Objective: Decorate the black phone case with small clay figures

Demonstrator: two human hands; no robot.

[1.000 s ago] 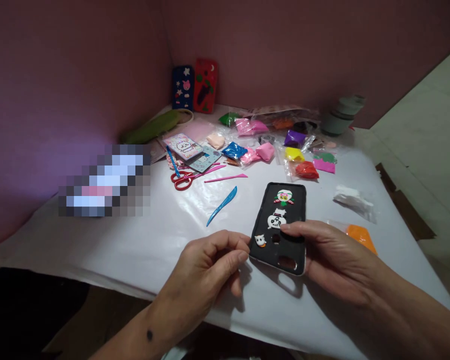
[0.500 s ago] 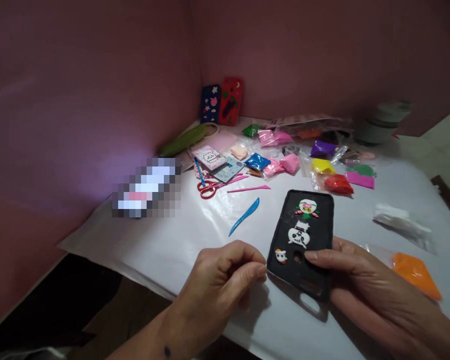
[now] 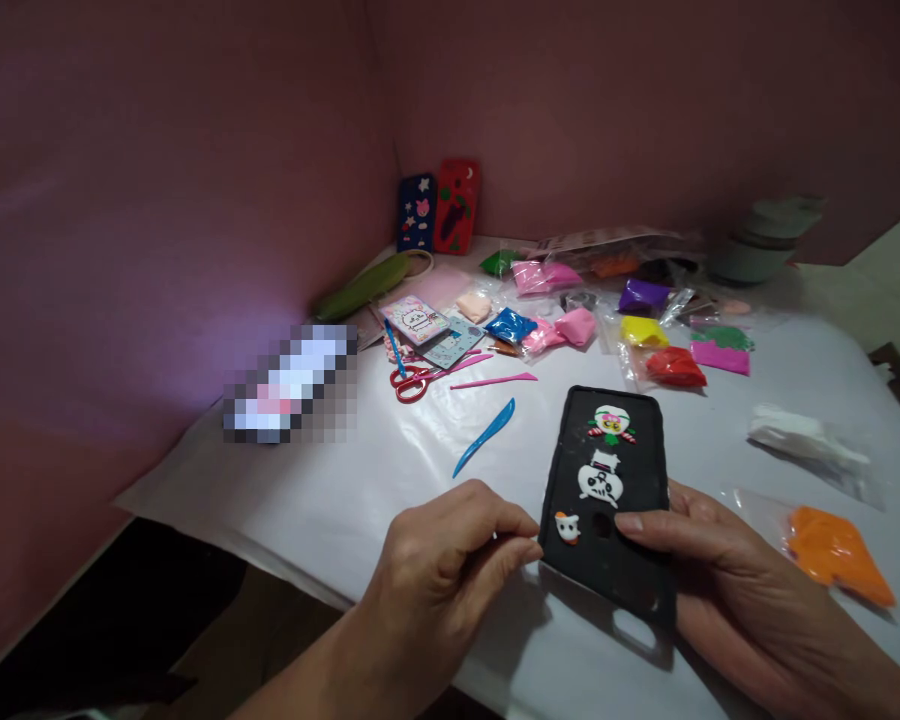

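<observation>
A black phone case (image 3: 585,570) is tilted above the table, decorated with small clay figures: a white one with green and pink (image 3: 611,424), a white character (image 3: 601,482) and a little white-and-orange one (image 3: 568,528). My right hand (image 3: 720,560) grips its lower right side, thumb on the face beside the round hole, fingers behind. My left hand (image 3: 457,570) is closed in a pinch right at the case's left edge; whatever its fingertips hold is too small or hidden to make out. Beyond the case lies a blue plastic modelling knife (image 3: 484,438).
A pink modelling tool (image 3: 493,381) and red-handled scissors (image 3: 409,384) lie farther back. Several clay packets, including an orange one (image 3: 840,555) and a red one (image 3: 676,368), spread rightward. A pixelated bright screen (image 3: 292,385) stands left. Two decorated cases, blue (image 3: 417,212) and red (image 3: 457,206), lean in the corner.
The case has shifted slightly down and right in the view, with my right hand still on it. My left fingertips have moved slightly right, staying at the case's left edge.
</observation>
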